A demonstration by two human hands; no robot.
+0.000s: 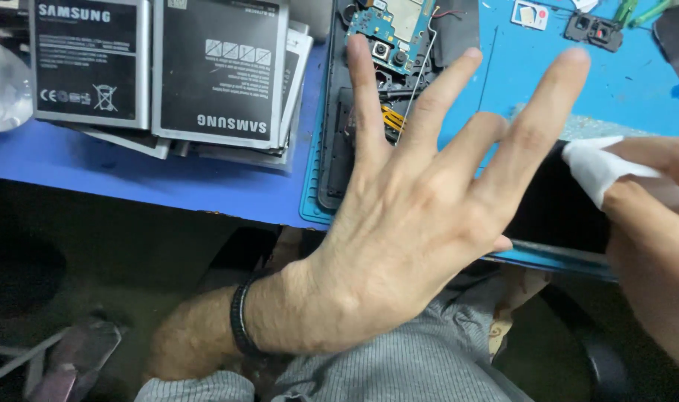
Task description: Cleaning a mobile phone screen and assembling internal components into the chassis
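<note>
White cloth (596, 167) pinched by the half-cropped right hand (652, 216) wipes a dark panel (555, 208), mostly hidden behind the spread left hand (421, 208).

Black band on left wrist (240, 321); grey ribbed sleeve (198, 387)

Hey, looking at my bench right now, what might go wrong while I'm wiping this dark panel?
The dark panel overhangs the mat's near edge; pressure from the right hand with the white wipe might tip or slide it off. The left hand, fingers spread, hovers over the opened phone; it may snag the exposed circuit board or the thin wire. The stack of batteries looks uneven and may slide.
</note>
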